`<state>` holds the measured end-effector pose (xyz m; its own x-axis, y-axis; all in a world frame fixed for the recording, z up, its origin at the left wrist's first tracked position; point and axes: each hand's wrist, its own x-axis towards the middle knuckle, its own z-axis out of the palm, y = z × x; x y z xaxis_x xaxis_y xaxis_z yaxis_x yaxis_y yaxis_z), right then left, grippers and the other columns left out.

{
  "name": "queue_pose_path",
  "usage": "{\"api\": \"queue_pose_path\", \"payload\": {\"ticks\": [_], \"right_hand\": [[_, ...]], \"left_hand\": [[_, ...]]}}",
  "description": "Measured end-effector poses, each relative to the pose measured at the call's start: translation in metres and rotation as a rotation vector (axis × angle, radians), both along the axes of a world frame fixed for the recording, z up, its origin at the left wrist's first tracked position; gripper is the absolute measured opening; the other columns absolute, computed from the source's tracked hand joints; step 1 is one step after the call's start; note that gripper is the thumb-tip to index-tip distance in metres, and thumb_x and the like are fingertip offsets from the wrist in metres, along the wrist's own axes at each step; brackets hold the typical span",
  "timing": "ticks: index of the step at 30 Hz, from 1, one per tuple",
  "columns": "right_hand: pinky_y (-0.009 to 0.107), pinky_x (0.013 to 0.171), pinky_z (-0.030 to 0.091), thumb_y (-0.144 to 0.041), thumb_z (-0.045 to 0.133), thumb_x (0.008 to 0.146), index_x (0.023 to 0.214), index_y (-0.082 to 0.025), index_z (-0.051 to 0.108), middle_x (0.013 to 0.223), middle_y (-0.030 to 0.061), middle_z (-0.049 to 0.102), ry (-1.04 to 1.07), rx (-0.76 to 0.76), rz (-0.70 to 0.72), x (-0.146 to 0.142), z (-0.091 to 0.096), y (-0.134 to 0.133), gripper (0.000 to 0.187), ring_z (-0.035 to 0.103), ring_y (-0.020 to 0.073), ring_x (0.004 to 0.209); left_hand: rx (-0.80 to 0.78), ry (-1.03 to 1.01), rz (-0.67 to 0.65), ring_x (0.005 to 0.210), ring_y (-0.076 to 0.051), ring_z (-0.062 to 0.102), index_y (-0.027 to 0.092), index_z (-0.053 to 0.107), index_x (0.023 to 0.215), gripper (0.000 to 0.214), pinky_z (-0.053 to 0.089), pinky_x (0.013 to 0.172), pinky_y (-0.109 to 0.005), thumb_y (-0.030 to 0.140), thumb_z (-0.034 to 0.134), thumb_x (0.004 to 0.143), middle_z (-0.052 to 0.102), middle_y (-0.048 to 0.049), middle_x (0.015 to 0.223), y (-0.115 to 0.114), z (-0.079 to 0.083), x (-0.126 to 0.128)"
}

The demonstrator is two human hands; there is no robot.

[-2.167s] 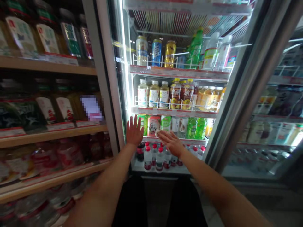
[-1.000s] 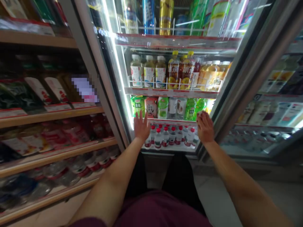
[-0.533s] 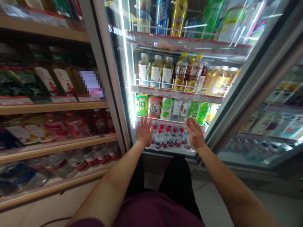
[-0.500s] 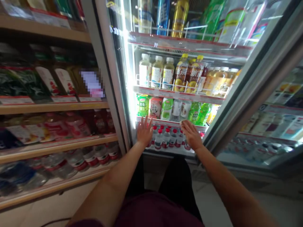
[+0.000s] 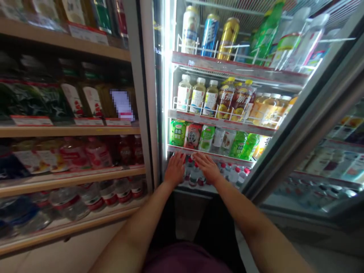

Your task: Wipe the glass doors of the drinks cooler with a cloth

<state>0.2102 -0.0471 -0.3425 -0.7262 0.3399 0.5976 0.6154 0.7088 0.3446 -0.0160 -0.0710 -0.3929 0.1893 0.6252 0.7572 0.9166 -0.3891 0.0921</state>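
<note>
My left hand [image 5: 174, 168] is at the left end of a low shelf's front edge [image 5: 227, 158] inside the lit drinks fridge. Its fingers are stretched out, with nothing visible in them. Close beside it, my right hand [image 5: 207, 167] reaches to the same edge, fingers extended and bent slightly down. A small pale patch shows at its fingertips; I cannot make out what it is. Below and behind both hands stand small water bottles [image 5: 195, 176] with red caps, partly hidden. Just above the edge are a green drink bottle [image 5: 178, 132] and a red-labelled bottle [image 5: 192, 135].
Higher fridge shelves hold tea bottles [image 5: 226, 98] and cans [image 5: 210, 35]. A fridge door frame [image 5: 287, 125] slants along the right. To the left, a wooden shelf unit [image 5: 71, 131] carries several rows of bottles. Both legs are close to the fridge's base.
My right hand has moved left along the shelf edge, close to my left hand, and the pale patch has moved with it. The view has shifted, so the fridge appears farther right and lower.
</note>
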Motion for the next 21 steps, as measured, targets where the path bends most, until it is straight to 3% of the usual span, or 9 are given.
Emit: {"api": "queue_pose_path", "payload": {"ticks": [5, 10, 12, 17, 21], "right_hand": [[0.044, 0.125, 0.028, -0.011, 0.045, 0.099, 0.154, -0.018, 0.040, 0.157, 0.0057, 0.044, 0.094, 0.007, -0.016, -0.041, 0.024, 0.009, 0.055, 0.029, 0.0218, 0.153], [0.043, 0.122, 0.034, -0.015, 0.046, 0.101, 0.143, -0.015, 0.056, 0.152, 0.0048, 0.052, 0.005, -0.011, 0.057, -0.074, 0.024, 0.016, 0.042, 0.040, 0.0226, 0.148], [0.042, 0.123, 0.034, -0.016, 0.047, 0.101, 0.141, -0.016, 0.057, 0.150, 0.0044, 0.054, -0.009, -0.012, 0.071, -0.081, 0.029, 0.018, 0.041, 0.041, 0.0207, 0.147], [0.044, 0.126, 0.026, -0.013, 0.043, 0.101, 0.153, -0.019, 0.042, 0.157, 0.0050, 0.045, 0.105, 0.010, 0.004, -0.090, 0.051, 0.019, 0.052, 0.029, 0.0204, 0.153], [0.043, 0.126, 0.025, -0.013, 0.043, 0.102, 0.153, -0.021, 0.042, 0.157, 0.0025, 0.045, 0.040, 0.009, 0.013, -0.088, 0.052, 0.017, 0.052, 0.031, 0.0191, 0.152]], "left_hand": [[0.067, -0.104, -0.016, 0.153, -0.030, 0.022, 0.013, 0.034, 0.154, 0.057, 0.032, 0.121, -0.051, 0.017, 0.046, 0.098, 0.029, -0.0195, 0.162, 0.001, -0.003, -0.015], [0.041, -0.137, -0.042, 0.152, -0.030, 0.027, 0.015, 0.023, 0.159, 0.065, 0.035, 0.120, -0.053, 0.018, 0.045, 0.098, 0.032, -0.0190, 0.161, 0.003, -0.005, -0.024], [0.044, -0.136, -0.048, 0.151, -0.030, 0.029, 0.016, 0.020, 0.160, 0.067, 0.035, 0.120, -0.052, 0.017, 0.045, 0.097, 0.034, -0.0185, 0.160, 0.002, -0.005, -0.028], [0.064, -0.138, -0.037, 0.150, -0.030, 0.032, 0.015, 0.020, 0.159, 0.068, 0.036, 0.120, -0.053, 0.016, 0.044, 0.096, 0.039, -0.0181, 0.157, 0.002, -0.003, -0.032], [0.074, -0.136, -0.037, 0.150, -0.031, 0.032, 0.015, 0.021, 0.159, 0.068, 0.037, 0.119, -0.053, 0.014, 0.044, 0.095, 0.039, -0.0180, 0.157, 0.001, -0.001, -0.032]]}}
